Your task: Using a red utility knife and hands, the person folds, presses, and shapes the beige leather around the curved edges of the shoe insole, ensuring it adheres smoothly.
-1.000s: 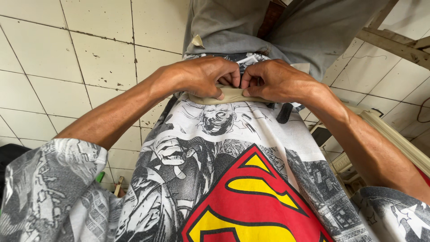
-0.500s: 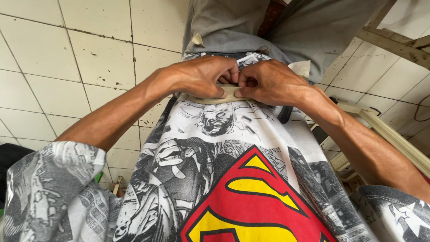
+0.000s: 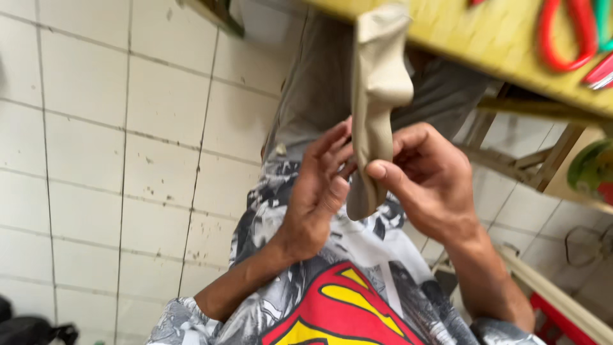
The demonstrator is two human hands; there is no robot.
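Note:
A beige sock-like piece of fabric [image 3: 375, 96] stands upright in front of me, its top near the yellow table edge [image 3: 472, 45]. My right hand [image 3: 428, 182] grips its lower part with thumb and fingers. My left hand [image 3: 317, 188] touches the same lower part from the left, fingers curled against the cloth. Both hands are raised above my printed shirt [image 3: 332, 300], which has a red and yellow emblem, and grey trousers [image 3: 319, 96].
White tiled floor [image 3: 115, 160] lies to the left. A yellow table stands at the top right with red-handled scissors [image 3: 565, 35] on it. Wooden table legs [image 3: 517, 160] and a red crate [image 3: 562, 319] are at the right. A dark object [image 3: 25, 329] sits at bottom left.
Both hands left my waist and rose, now holding a beige cloth piece upright. The view has tilted up, bringing the yellow table into sight.

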